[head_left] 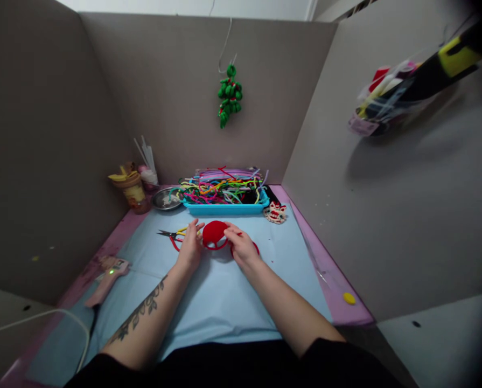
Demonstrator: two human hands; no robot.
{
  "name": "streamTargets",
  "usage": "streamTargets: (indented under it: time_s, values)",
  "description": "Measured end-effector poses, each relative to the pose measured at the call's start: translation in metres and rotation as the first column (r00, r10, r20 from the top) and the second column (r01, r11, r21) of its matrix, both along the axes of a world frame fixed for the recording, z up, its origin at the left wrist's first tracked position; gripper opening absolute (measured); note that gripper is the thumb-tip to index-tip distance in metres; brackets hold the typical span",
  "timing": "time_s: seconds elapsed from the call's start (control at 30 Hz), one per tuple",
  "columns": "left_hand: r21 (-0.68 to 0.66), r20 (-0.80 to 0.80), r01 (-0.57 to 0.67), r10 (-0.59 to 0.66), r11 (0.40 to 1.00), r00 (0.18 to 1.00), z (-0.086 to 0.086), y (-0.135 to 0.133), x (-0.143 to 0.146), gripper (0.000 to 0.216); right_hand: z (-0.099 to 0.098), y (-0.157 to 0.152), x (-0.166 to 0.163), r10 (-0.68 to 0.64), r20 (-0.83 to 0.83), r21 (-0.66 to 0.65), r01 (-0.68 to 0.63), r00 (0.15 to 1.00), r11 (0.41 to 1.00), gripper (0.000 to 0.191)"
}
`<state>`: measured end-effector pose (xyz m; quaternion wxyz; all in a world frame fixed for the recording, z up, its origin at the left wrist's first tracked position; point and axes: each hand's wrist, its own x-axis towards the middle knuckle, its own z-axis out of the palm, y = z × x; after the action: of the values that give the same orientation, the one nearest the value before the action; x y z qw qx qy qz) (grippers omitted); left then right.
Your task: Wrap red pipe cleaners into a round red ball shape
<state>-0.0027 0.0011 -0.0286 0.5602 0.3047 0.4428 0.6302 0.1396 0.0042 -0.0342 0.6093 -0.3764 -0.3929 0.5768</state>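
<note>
A rounded red fuzzy pipe-cleaner piece (215,231), with open loops along its lower edge, is held up over the middle of the blue table cover. My right hand (243,247) grips it from the right between thumb and fingers. More red material (257,248) shows behind that hand, partly hidden. On the piece's left side is my left hand (191,243), fingers stretched and apart; whether they touch its edge I cannot tell. Just left of that hand lie scissors (168,234) with dark blades and a yellow handle, and a red-handled tool (174,243).
A blue tray (226,209) of coloured pipe cleaners stands at the back, a metal bowl (167,199) and a cup (134,193) to its left. A pink glue gun (109,280) with cable lies left. At right are a finished ornament (276,212) and a yellow disc (349,298). Grey panels surround the table.
</note>
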Motion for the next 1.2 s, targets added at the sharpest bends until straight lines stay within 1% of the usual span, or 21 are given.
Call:
streamTargets:
  time_s: [0.07,0.13,0.17,0.23,0.27,0.3,0.47,0.6,0.7,0.83,0.93,1.0,1.1,1.2]
  values:
    - [-0.078,0.046,0.033,-0.029,0.996,0.999,0.003,-0.001,0.000,0.045,-0.002,0.009,0.005,-0.026,-0.201,-0.108,0.004,0.979,0.994,0.023]
    - [-0.153,0.086,0.140,-0.128,0.978,0.988,0.008,-0.004,0.002,0.035,-0.004,0.015,0.009,-0.083,-0.307,-0.179,0.028,0.948,0.983,0.024]
    - [-0.175,0.116,0.215,-0.197,0.961,0.974,0.010,-0.006,0.003,0.030,-0.004,0.017,0.010,-0.113,-0.332,-0.198,0.048,0.936,0.979,0.023]
    - [-0.172,0.179,0.356,-0.326,0.919,0.928,0.012,-0.011,0.007,0.026,-0.005,0.018,0.011,-0.135,-0.346,-0.211,0.063,0.928,0.975,0.021]
    - [-0.155,0.190,0.390,-0.360,0.908,0.914,0.013,-0.013,0.009,0.025,-0.005,0.018,0.010,-0.131,-0.343,-0.207,0.061,0.930,0.976,0.021]
    - [-0.136,0.187,0.398,-0.371,0.907,0.910,0.013,-0.014,0.011,0.025,-0.005,0.017,0.009,-0.123,-0.337,-0.198,0.058,0.933,0.978,0.021]
    - [-0.083,0.145,0.290,-0.276,0.953,0.950,0.009,-0.015,0.015,0.024,-0.001,0.009,0.002,-0.078,-0.304,-0.141,0.036,0.950,0.989,0.025]
    - [-0.046,0.130,0.292,-0.284,0.955,0.950,0.007,-0.013,0.013,0.028,0.001,0.005,0.001,-0.012,-0.280,-0.131,-0.026,0.960,0.991,0.024]
    - [-0.025,0.132,0.312,-0.306,0.950,0.943,0.008,-0.013,0.011,0.032,0.000,0.006,0.002,-0.034,-0.285,-0.149,-0.009,0.958,0.989,0.026]
    - [-0.078,0.224,0.304,-0.280,0.949,0.933,0.012,-0.012,0.007,0.023,-0.002,0.010,0.003,-0.073,-0.305,-0.205,0.010,0.950,0.979,0.027]
    - [-0.137,0.306,0.296,-0.244,0.945,0.920,0.014,-0.010,0.005,0.018,-0.003,0.011,0.004,-0.055,-0.297,-0.184,-0.001,0.953,0.983,0.026]
    - [-0.152,0.332,0.288,-0.226,0.945,0.916,0.013,-0.009,0.004,0.016,-0.003,0.011,0.005,-0.026,-0.302,-0.171,-0.027,0.953,0.985,0.026]
    - [-0.122,0.299,0.226,-0.181,0.966,0.937,0.011,-0.007,0.003,0.019,0.000,0.009,0.008,-0.026,-0.300,-0.208,-0.039,0.954,0.977,0.027]
    - [-0.080,0.213,0.146,-0.126,0.986,0.969,0.010,-0.006,0.003,0.026,0.002,0.008,0.012,-0.112,-0.226,-0.251,0.053,0.968,0.967,0.029]
